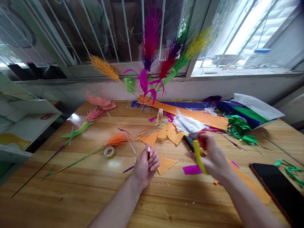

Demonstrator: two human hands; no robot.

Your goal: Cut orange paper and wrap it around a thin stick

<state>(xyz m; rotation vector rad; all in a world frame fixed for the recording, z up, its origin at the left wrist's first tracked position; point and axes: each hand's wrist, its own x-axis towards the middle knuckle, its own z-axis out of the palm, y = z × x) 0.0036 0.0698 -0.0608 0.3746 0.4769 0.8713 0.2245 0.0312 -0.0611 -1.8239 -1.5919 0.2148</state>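
Note:
My left hand (pixel 146 166) is closed over the middle of the table, and a small white tip (pixel 148 148) shows between thumb and forefinger. What else lies inside the fist is hidden. In my right hand (pixel 213 158) is a pair of scissors (pixel 197 155) with yellow and red handles, its blades blurred and pointing up and away to the left. Pieces of orange crepe paper (pixel 166 165) lie just right of my left hand. Below the scissors rests a magenta paper piece (pixel 192 170).
Left are an orange tufted stem (pixel 116 139), a tape roll (pixel 109 152) and a pink flower (pixel 101 102). Behind stand a small bottle (pixel 159 116) and a glass vase (pixel 145 108) with colourful plumes. A phone (pixel 275 186) lies right, green shreds (pixel 238 126) beyond it.

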